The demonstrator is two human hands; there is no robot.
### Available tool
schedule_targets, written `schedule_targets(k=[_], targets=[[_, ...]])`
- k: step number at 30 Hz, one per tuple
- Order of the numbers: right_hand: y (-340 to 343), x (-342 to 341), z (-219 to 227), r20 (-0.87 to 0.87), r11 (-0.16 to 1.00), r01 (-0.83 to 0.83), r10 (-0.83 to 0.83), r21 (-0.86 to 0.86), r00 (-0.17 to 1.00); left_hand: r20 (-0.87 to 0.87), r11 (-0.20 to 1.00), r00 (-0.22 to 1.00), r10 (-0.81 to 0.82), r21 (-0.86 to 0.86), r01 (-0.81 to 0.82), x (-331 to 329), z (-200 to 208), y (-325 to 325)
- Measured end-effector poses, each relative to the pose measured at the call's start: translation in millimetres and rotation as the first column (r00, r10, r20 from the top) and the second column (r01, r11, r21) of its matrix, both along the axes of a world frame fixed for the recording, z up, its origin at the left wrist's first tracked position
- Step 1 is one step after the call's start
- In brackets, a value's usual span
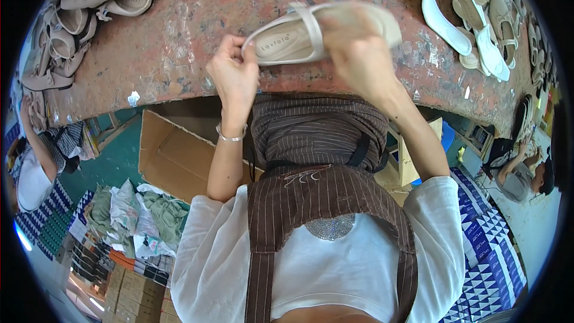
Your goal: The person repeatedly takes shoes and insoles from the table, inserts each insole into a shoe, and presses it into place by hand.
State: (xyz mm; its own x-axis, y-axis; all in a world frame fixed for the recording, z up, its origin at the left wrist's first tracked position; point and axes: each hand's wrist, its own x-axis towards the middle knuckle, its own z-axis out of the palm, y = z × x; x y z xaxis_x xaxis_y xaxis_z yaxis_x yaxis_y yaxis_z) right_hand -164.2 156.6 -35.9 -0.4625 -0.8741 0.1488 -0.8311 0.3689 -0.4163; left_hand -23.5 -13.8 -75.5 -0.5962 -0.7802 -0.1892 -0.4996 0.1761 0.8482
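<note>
A cream strapped flat shoe [286, 40] lies sideways near the front of the worktable, its heel to the left and toe to the right. My left hand [234, 70] pinches the heel rim, thumb and fingers closed on it. Over the toe part, my right hand [362, 54] is smeared by motion; its fingers and anything in them cannot be made out. The front of the shoe is partly hidden behind that hand.
The worn, paint-flecked table [185, 30] curves around me. Beige shoes [128, 1] are heaped at its left, with white and beige shoes [445, 21] at the right. Below stands an open cardboard box [173, 149]. Two people work at either side.
</note>
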Motion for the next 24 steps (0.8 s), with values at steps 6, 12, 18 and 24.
schedule_targets(k=[6, 12, 18, 24], targets=[[-1.4, -63.8, 4.7, 0.209, 0.874, 0.439, -0.398, -0.209, 0.893, 0.164, 0.903, 0.93, -0.33, -0.23, 0.362, 6.2, 22.9, 78.4], [32.3, 14.0, 21.1, 0.065, 0.968, 0.223, -0.217, -0.112, 0.974, 0.196, 0.578, 0.727, -0.657, -0.488, 0.654, -1.7, 17.7, 112.7], [-14.2, 1.4, -2.2, -0.114, 0.953, 0.299, -0.292, 0.052, 0.95, 0.374, 0.498, 0.667, -0.644, -0.457, 0.737, -10.8, -2.1, 114.9], [-22.5, -18.5, -23.0, -0.13, 0.952, 0.301, -0.292, 0.052, 0.947, 0.346, 0.499, 0.699, -0.626, -0.511, 0.7, -10.5, -6.6, 116.3]])
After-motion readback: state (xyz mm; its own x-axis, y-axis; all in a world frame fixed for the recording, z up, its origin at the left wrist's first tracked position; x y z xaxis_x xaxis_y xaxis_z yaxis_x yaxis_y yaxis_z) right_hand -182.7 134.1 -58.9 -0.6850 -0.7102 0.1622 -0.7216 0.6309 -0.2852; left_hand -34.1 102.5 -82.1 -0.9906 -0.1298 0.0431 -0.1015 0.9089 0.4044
